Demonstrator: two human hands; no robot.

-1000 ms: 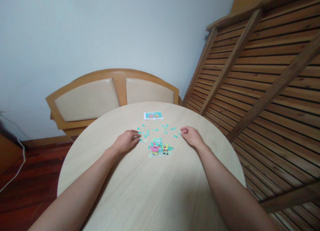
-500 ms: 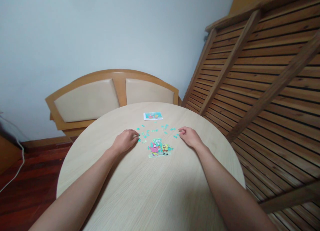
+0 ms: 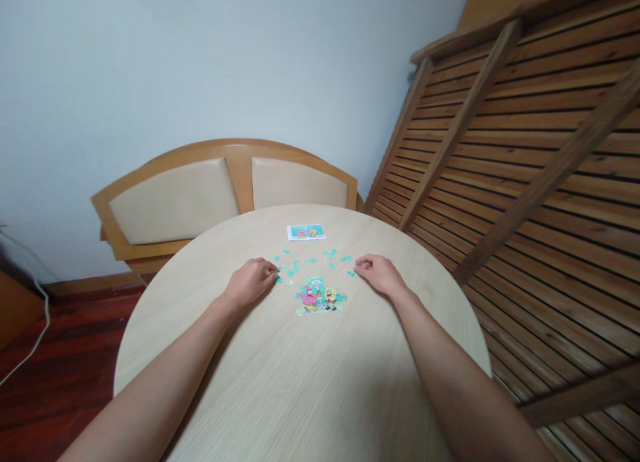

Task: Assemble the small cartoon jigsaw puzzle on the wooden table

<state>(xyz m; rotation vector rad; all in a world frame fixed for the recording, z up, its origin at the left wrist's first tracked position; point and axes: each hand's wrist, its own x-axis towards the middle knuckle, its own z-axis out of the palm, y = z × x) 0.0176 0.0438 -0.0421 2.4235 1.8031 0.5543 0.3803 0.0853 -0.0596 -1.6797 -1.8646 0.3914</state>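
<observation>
A partly assembled jigsaw puzzle (image 3: pixel 320 299) with pink and yellow cartoon figures lies flat on the round table (image 3: pixel 300 382). Behind it are scattered several loose teal puzzle pieces (image 3: pixel 296 264). My left hand (image 3: pixel 254 279) rests on the table at the left end of these pieces. Its fingers are curled together, the tips beside a few pieces; whatever they hold is hidden. At the right end, my right hand (image 3: pixel 379 273) has thumb and fingers drawn together by a teal piece (image 3: pixel 351 273). Whether anything is pinched there is too small to make out.
A small picture card (image 3: pixel 307 233) with the same figures lies beyond the loose pieces. Past the table stands a wooden headboard (image 3: pixel 243 175) with cream panels, against the wall. A slatted wooden frame (image 3: pixel 500 182) leans on the right. On the left hangs a white cable (image 3: pixel 46 315).
My right hand has shifted slightly left, its fingertips moving in over the teal pieces there. The left hand, the assembled part and the card stay in place.
</observation>
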